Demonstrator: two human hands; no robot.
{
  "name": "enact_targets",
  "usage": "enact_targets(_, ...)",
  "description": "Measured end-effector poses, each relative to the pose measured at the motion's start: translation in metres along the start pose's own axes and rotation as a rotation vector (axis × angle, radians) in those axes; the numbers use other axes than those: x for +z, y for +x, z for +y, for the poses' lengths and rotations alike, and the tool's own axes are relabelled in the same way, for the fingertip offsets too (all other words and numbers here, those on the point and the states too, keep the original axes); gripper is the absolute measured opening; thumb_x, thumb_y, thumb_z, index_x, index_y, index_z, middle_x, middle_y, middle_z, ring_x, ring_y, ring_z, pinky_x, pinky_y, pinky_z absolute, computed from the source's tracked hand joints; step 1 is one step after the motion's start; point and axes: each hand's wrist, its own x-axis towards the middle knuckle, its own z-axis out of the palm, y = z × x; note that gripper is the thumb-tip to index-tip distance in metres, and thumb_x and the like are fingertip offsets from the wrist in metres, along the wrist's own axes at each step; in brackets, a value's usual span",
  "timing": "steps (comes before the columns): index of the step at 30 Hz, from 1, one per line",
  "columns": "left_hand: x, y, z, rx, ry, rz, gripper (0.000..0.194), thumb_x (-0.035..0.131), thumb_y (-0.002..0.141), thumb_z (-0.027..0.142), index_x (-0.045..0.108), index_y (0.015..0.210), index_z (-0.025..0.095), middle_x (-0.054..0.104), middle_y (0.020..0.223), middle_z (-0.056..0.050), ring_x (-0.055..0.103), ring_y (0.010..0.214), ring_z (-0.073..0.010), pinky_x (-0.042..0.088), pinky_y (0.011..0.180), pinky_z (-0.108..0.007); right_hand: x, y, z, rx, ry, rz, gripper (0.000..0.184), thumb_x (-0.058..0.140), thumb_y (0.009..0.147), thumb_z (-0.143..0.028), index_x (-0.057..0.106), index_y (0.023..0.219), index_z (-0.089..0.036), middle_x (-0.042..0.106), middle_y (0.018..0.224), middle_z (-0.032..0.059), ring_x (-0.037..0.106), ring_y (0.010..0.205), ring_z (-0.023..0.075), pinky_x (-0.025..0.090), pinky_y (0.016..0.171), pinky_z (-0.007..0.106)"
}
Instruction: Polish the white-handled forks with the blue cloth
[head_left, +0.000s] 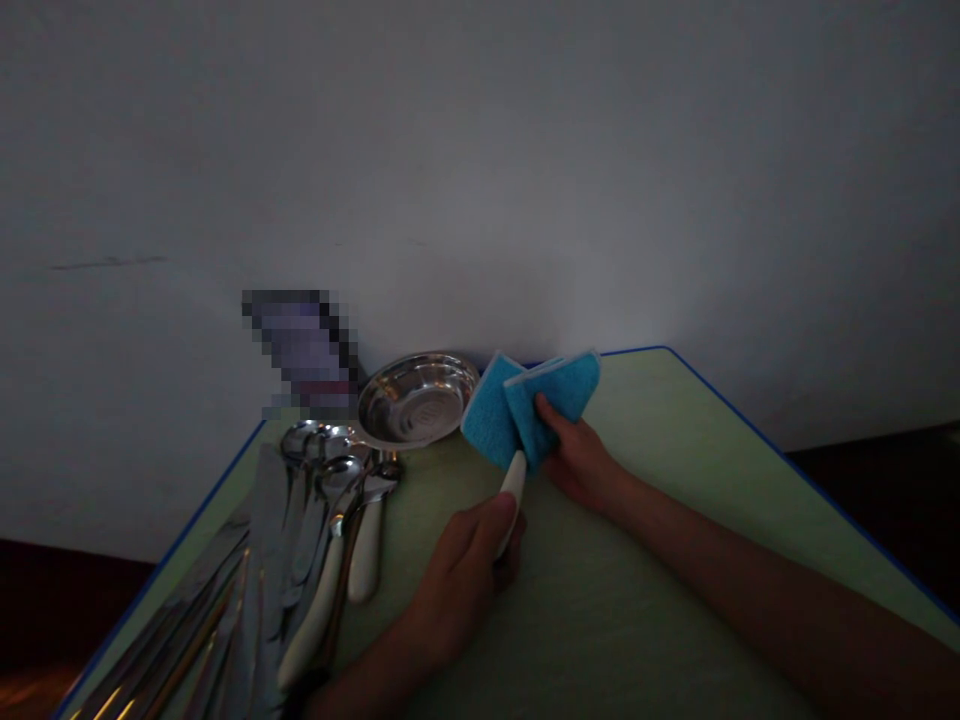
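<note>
My left hand [472, 550] is closed round the white handle [513, 485] of a utensil. Its far end is hidden in a folded blue cloth [491, 415] with a pale edge, so I cannot tell which kind of utensil it is. With thumb on top, my right hand [581, 455] grips this cloth and presses it about the hidden end. Both hands are above the green table [600, 600]. Left of my left hand lie several metal spoons [341, 475], some with white handles.
A shiny steel bowl [420, 400] stands near the wall [480, 180]. Several table knives [266, 540] and other long metal cutlery [180, 620] spread along the table's left side. A pixelated upright object [304, 345] leans behind them. Blue edging [750, 425] borders the table.
</note>
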Motion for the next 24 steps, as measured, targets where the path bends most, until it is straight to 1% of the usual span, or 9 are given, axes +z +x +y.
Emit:
enact_targets(2,0.001,-0.001,0.000,0.001,-0.005,0.009,0.043,0.035,0.087,0.048,0.041,0.056,0.018,0.033,0.050,0.005,0.032,0.048,-0.0098,0.027,0.047,-0.023,-0.001,0.001,0.000,0.006,-0.002,0.009,0.033,0.065,0.072,-0.037,0.061,0.101,-0.022,0.067,0.106,0.0032,0.058,0.103,0.0194,0.046,0.087,0.035)
enact_targets(7,0.002,-0.002,-0.001,-0.003,-0.045,0.041,0.039,0.038,0.085,0.048,0.045,0.062,0.018,0.038,0.055,0.004,0.035,0.050,-0.0103,0.029,0.048,-0.022,-0.008,0.002,0.005,-0.047,-0.124,-0.138,0.033,0.070,0.068,-0.031,0.062,0.098,-0.020,0.067,0.105,0.0034,0.061,0.098,0.0190,0.046,0.088,0.034)
enact_targets(10,0.001,-0.001,-0.002,0.020,-0.035,0.041,0.042,0.035,0.086,0.050,0.043,0.060,0.018,0.038,0.053,0.004,0.036,0.050,-0.0105,0.030,0.049,-0.023,-0.011,0.002,0.005,-0.063,-0.155,-0.184,0.031,0.070,0.067,-0.027,0.063,0.096,-0.020,0.068,0.103,0.0029,0.061,0.096,0.0182,0.045,0.088,0.033)
enact_targets(13,-0.001,-0.001,-0.003,0.048,0.025,0.017,0.045,0.032,0.088,0.049,0.041,0.057,0.018,0.037,0.050,0.005,0.036,0.049,-0.0104,0.030,0.051,-0.024,-0.011,0.002,0.002,-0.011,-0.154,-0.215,0.028,0.072,0.063,-0.024,0.066,0.090,-0.018,0.069,0.099,0.0034,0.062,0.095,0.0184,0.045,0.089,0.034)
enact_targets(16,-0.002,-0.001,-0.003,0.052,0.057,0.005,0.044,0.032,0.090,0.046,0.041,0.057,0.018,0.037,0.050,0.005,0.035,0.048,-0.0099,0.029,0.051,-0.024,-0.013,0.003,-0.001,0.071,-0.147,-0.255,0.027,0.074,0.060,-0.020,0.067,0.085,-0.016,0.070,0.091,0.0040,0.063,0.089,0.0181,0.045,0.089,0.035)
enact_targets(20,-0.002,-0.002,-0.001,0.053,0.081,-0.016,0.043,0.033,0.090,0.046,0.041,0.057,0.018,0.038,0.050,0.005,0.034,0.048,-0.0100,0.029,0.051,-0.024,-0.014,0.002,-0.002,0.101,-0.144,-0.259,0.027,0.074,0.059,-0.018,0.067,0.085,-0.016,0.071,0.086,0.0037,0.065,0.083,0.0165,0.045,0.088,0.034)
enact_targets(24,-0.001,-0.001,0.002,0.034,0.062,-0.001,0.043,0.032,0.089,0.047,0.041,0.059,0.019,0.037,0.050,0.005,0.034,0.048,-0.0102,0.029,0.050,-0.025,-0.013,0.001,-0.001,0.075,-0.182,-0.244,0.028,0.075,0.059,-0.019,0.067,0.086,-0.017,0.070,0.093,0.0041,0.063,0.090,0.0174,0.044,0.089,0.034)
